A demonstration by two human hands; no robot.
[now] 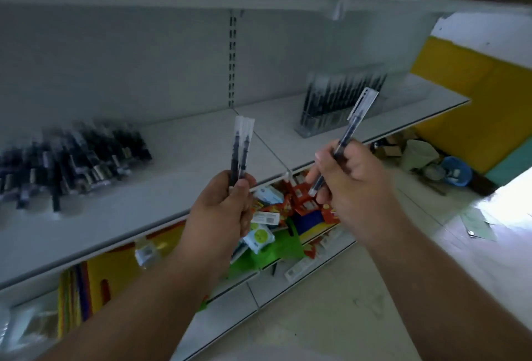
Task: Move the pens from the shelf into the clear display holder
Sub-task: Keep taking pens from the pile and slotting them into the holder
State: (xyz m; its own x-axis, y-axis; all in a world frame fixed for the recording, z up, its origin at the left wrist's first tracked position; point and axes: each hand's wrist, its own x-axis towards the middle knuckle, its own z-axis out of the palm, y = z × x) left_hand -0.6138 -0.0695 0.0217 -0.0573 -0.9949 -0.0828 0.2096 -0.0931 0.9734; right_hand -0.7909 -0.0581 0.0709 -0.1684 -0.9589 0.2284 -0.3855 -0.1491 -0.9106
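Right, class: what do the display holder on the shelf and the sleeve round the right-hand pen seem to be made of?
Display holder: probably clear rigid plastic, glossy; the dark pens inside show through its walls.
Sleeve on the pen in the right hand: thin clear film, likely plastic; the pen's dark barrel shows through it.

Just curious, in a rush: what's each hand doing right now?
Left hand: grips two wrapped pens, upright.
Right hand: pinches one wrapped pen, tilted toward the clear display holder.

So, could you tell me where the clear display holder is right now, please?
In the head view, the clear display holder stands on the right section of the white shelf, behind the single pen held in the right hand.
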